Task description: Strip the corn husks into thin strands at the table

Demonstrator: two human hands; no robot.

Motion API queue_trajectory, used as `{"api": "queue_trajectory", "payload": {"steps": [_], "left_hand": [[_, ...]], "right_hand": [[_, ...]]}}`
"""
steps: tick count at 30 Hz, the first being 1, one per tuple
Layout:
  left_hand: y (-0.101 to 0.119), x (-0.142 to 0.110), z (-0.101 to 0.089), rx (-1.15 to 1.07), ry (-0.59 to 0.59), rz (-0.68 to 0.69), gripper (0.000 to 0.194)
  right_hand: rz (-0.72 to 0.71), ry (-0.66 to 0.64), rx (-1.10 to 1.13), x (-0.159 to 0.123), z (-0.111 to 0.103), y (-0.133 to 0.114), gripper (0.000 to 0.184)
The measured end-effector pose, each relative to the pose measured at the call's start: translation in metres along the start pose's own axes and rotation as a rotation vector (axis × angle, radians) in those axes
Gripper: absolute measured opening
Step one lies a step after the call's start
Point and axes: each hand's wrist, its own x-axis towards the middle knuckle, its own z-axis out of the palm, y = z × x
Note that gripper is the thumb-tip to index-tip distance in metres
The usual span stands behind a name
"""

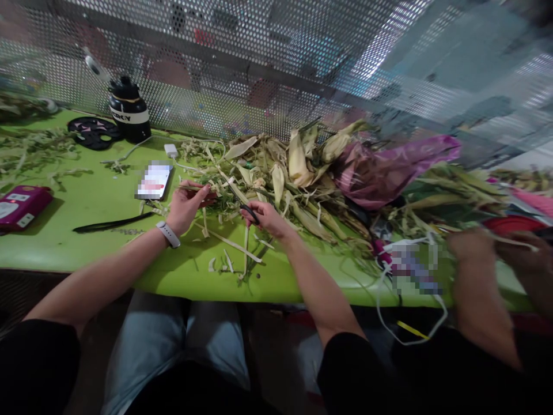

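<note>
Black sleeves (41, 363), green table (97, 251), perforated screen (268, 63)

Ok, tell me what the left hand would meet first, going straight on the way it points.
The left hand would probably meet the green plant shreds just beyond it; depth is unclear.

The left hand (185, 206) and right hand (268, 219) reach forward, a gap between them. The left hand's thumb (201, 196) extends toward the right hand; the right hand's fingers curl inward. From each hand, a bare forearm, left (118, 259) and right (317, 276), slants outward toward the body.
</note>
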Motion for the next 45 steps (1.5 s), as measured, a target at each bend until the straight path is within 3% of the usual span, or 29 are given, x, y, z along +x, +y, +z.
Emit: {"api": "queue_trajectory", "payload": {"steps": [36,45], "left_hand": [[0.0012,-0.0057,0.0021,0.09,-0.055,0.029,0.031],[0.0056,-0.0068,0.0035,0.079,-0.04,0.018,0.034]], "right_hand": [[-0.034,0.002,0.02,0.0018,0.0016,-0.0009,0.048],[-0.061,0.08,0.0,0.0037,0.0082,0.0026,0.048]]}}
